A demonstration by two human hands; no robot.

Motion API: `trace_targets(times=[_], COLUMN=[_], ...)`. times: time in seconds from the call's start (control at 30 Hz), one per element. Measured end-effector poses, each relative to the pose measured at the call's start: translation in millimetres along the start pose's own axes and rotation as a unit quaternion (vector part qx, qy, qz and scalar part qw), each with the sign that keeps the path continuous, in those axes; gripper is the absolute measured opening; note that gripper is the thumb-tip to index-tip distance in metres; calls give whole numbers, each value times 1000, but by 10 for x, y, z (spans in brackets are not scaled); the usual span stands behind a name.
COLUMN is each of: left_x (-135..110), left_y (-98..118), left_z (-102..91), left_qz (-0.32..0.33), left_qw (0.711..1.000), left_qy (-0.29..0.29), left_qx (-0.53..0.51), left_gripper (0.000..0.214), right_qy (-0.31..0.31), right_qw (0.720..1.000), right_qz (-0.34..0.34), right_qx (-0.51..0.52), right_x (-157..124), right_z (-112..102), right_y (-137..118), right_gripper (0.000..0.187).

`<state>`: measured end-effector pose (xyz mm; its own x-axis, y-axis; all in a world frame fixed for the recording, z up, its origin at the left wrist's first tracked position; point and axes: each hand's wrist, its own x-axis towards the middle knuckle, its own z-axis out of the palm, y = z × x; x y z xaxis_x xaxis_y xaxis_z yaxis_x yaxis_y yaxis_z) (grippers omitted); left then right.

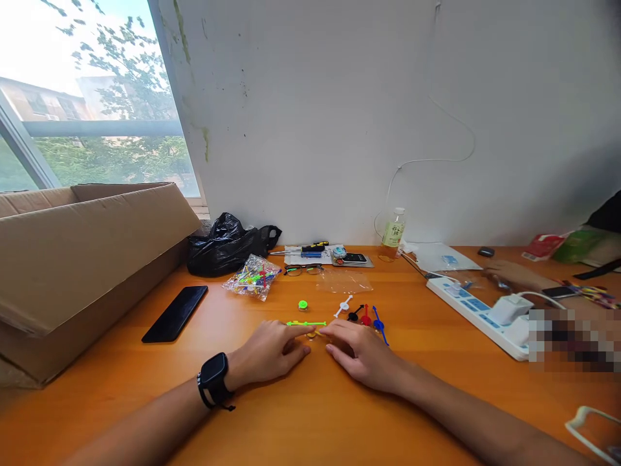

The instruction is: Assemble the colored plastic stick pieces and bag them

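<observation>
My left hand (272, 349), with a black watch on its wrist, rests on the table with index finger and thumb stretched out and apart. Opposite it lies my right hand (363, 356), its index finger extended and its thumb apart from it. Between the two index fingertips is a small yellow spinner arrow (317, 333), partly hidden by the fingers. Just beyond the fingertips lies a bright green arrow (306, 323), and farther off a small green round base (303, 305). White (344, 306), black (356, 314), red (365, 315) and blue (379, 323) spinner arrows lie beyond my right hand.
A clear bag of colored parts (255, 277), glasses (303, 269), a black plastic bag (228, 246) and a bottle (392, 234) stand farther back. At left are a phone (175, 314) and a cardboard box (97, 252). A power strip (478, 317) and another person's arm (521, 278) are at right.
</observation>
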<state>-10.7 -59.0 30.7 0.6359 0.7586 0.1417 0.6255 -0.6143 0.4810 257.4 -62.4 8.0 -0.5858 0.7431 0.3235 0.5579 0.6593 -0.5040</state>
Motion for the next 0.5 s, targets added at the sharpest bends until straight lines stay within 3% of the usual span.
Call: trace_targets(times=[0.13, 0.33, 0.5], left_x=[1, 59, 98], left_y=[-91, -267, -368], left_z=[67, -3, -32], left_qz=[-7, -56, -96], left_qw=[996, 979, 968], left_qy=[80, 183, 217], left_qx=[-40, -71, -84], left_gripper=[60, 38, 35], right_qy=[28, 58, -51], right_qw=[998, 973, 928], right_qz=[50, 168, 196], right_qx=[39, 148, 312], right_x=[0, 13, 7], right_z=[-14, -13, -53], right_y=[-24, -34, -19], right_gripper=[29, 56, 58])
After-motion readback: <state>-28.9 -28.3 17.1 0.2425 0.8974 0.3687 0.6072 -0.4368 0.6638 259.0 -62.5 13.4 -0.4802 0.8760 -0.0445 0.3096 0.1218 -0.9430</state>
